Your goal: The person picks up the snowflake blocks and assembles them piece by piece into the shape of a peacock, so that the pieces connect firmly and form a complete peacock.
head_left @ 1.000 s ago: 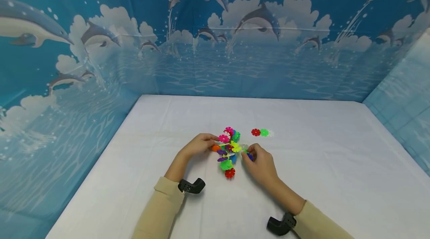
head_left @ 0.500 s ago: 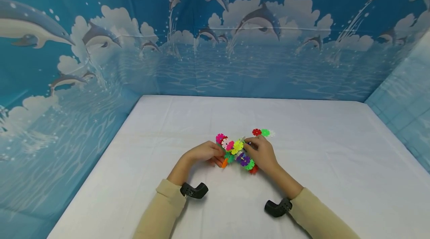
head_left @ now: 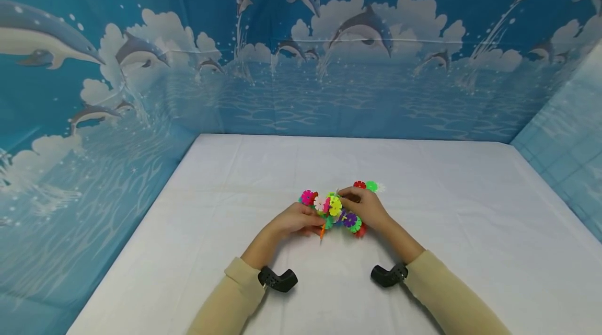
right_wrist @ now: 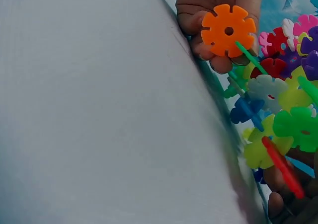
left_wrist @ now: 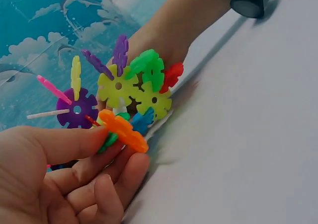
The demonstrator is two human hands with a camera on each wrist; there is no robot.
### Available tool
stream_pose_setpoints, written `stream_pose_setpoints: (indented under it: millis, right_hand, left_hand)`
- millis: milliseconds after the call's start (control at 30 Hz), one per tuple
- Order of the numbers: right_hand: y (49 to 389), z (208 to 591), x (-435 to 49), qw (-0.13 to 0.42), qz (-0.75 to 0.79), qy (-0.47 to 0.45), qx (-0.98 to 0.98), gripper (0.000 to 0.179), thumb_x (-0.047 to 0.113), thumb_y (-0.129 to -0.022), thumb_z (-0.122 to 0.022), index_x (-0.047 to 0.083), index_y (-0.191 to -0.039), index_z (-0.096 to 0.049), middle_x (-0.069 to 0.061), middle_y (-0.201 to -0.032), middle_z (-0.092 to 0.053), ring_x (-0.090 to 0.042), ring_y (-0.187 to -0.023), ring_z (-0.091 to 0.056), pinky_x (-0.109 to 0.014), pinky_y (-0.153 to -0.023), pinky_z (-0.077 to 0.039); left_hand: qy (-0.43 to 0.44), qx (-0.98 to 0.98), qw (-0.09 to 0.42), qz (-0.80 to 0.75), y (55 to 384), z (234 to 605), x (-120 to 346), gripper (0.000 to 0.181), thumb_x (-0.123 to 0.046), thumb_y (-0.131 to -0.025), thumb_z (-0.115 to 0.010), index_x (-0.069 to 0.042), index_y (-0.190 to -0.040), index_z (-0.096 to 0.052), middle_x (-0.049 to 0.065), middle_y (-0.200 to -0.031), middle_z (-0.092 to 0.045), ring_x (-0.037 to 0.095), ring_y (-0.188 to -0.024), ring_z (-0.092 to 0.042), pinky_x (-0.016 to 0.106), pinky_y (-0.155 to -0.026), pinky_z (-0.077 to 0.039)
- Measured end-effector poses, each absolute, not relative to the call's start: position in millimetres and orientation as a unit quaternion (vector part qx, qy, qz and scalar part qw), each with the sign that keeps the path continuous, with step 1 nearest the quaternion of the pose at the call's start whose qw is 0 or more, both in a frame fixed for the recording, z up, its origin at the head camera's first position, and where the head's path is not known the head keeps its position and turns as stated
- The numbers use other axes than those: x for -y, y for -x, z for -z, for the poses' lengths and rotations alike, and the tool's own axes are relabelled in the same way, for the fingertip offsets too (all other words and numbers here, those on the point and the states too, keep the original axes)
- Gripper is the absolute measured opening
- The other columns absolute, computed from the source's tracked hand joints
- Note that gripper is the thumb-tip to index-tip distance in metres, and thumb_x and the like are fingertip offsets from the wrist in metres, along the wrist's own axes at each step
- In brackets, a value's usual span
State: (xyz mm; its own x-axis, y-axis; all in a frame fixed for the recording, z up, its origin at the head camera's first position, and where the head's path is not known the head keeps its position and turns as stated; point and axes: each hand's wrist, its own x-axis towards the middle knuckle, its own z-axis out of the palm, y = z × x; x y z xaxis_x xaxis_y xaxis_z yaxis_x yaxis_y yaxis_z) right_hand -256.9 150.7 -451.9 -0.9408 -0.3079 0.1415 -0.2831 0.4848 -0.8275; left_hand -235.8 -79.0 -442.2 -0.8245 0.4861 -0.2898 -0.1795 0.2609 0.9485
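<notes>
A cluster of interlocking snowflake discs (head_left: 335, 206) in many colours is between the two hands, just above the white table. My left hand (head_left: 297, 218) pinches it on the left side, thumb and fingers by the orange disc (left_wrist: 123, 130). That orange disc (right_wrist: 229, 26) faces the camera in the right wrist view, with a green disc slotted into it. From the right, my right hand (head_left: 368, 209) grips the cluster near its yellow and purple discs; the discs partly hide these fingertips in both wrist views. A green disc (right_wrist: 300, 128) and a red one stick out near the right hand.
Behind the right hand, a short row of red, green (head_left: 371, 186) and whitish discs lies on the white tabletop (head_left: 263, 162). A blue dolphin-print curtain (head_left: 301, 94) stands along the back and sides. Each wrist carries a black camera (head_left: 277, 278).
The cluster has turned, its red and green end swinging from the front toward the right. The left hand has moved slightly right and forward with it; the right hand has shifted up to the cluster's side.
</notes>
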Motion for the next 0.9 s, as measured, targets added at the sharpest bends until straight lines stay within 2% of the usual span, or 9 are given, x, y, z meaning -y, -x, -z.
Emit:
stream_pose_setpoints:
  millis: [100,267,433,533,633,767,900]
  right_hand:
    - [260.2,447.9,-159.1,0.008,0.468,0.157,-0.869,0.021,0.014,-0.095,-0.065,0.002,-0.112,-0.068,-0.008,-0.099,-0.066,-0.021,-0.088,-0.059,-0.032,-0.074,-0.051]
    - [267.1,438.2,-180.1,-0.043,0.448,0.103,-0.887,0.020,0.008,-0.096,-0.059,-0.004,-0.110,-0.067,-0.014,-0.099,-0.065,-0.026,-0.086,-0.056,-0.031,-0.067,-0.048]
    - [275.9,439.3,-203.8,-0.088,0.390,0.038,-0.916,0.026,0.009,-0.096,-0.055,-0.008,-0.113,-0.064,-0.022,-0.102,-0.059,-0.032,-0.090,-0.054,-0.040,-0.073,-0.049]
    - [280.1,445.3,-213.8,-0.085,0.353,0.042,-0.931,0.031,0.009,-0.095,-0.058,-0.010,-0.118,-0.062,-0.028,-0.108,-0.056,-0.038,-0.095,-0.053,-0.049,-0.080,-0.047]
    - [282.6,451.2,-218.9,-0.075,0.334,0.056,-0.938,0.033,0.009,-0.094,-0.061,-0.012,-0.120,-0.061,-0.030,-0.111,-0.054,-0.040,-0.098,-0.053,-0.053,-0.084,-0.046]
    - [284.0,453.8,-220.2,-0.066,0.331,0.053,-0.940,0.030,0.009,-0.093,-0.063,-0.011,-0.115,-0.063,-0.027,-0.104,-0.054,-0.038,-0.094,-0.052,-0.051,-0.081,-0.045]
    - [283.7,449.8,-220.3,-0.034,0.346,0.018,-0.938,0.029,0.012,-0.093,-0.065,-0.010,-0.110,-0.057,-0.019,-0.094,-0.053,-0.031,-0.086,-0.049,-0.042,-0.073,-0.044]
  left_hand:
    - [-0.076,-0.727,0.273,-0.625,235.4,444.1,75.1,0.015,-0.010,-0.093,-0.066,0.002,-0.084,-0.068,0.001,-0.074,-0.068,0.006,-0.062,-0.060,0.017,-0.056,-0.049]
    - [-0.023,-0.668,0.286,-0.687,235.7,448.2,70.6,0.007,-0.005,-0.094,-0.063,0.000,-0.089,-0.067,0.000,-0.077,-0.064,0.007,-0.064,-0.057,0.018,-0.062,-0.053]
    - [0.011,-0.609,0.288,-0.739,233.5,448.7,65.0,0.009,-0.003,-0.095,-0.061,-0.003,-0.089,-0.067,0.001,-0.079,-0.065,0.009,-0.069,-0.061,0.020,-0.065,-0.054]
    - [0.027,-0.583,0.287,-0.760,231.4,448.9,61.2,0.011,-0.002,-0.096,-0.060,-0.004,-0.087,-0.067,0.001,-0.079,-0.065,0.009,-0.069,-0.062,0.020,-0.065,-0.054]
    - [0.035,-0.562,0.288,-0.774,229.9,449.2,57.4,0.013,0.000,-0.095,-0.059,-0.005,-0.087,-0.067,0.002,-0.081,-0.066,0.010,-0.070,-0.064,0.020,-0.065,-0.055]
    - [0.039,-0.536,0.292,-0.791,228.5,448.9,53.0,0.017,0.003,-0.095,-0.057,-0.006,-0.084,-0.066,0.004,-0.082,-0.068,0.013,-0.072,-0.066,0.020,-0.065,-0.055]
    - [0.044,-0.507,0.293,-0.810,226.9,446.9,49.6,0.023,0.002,-0.097,-0.055,-0.008,-0.080,-0.067,0.005,-0.080,-0.069,0.013,-0.071,-0.067,0.019,-0.065,-0.054]
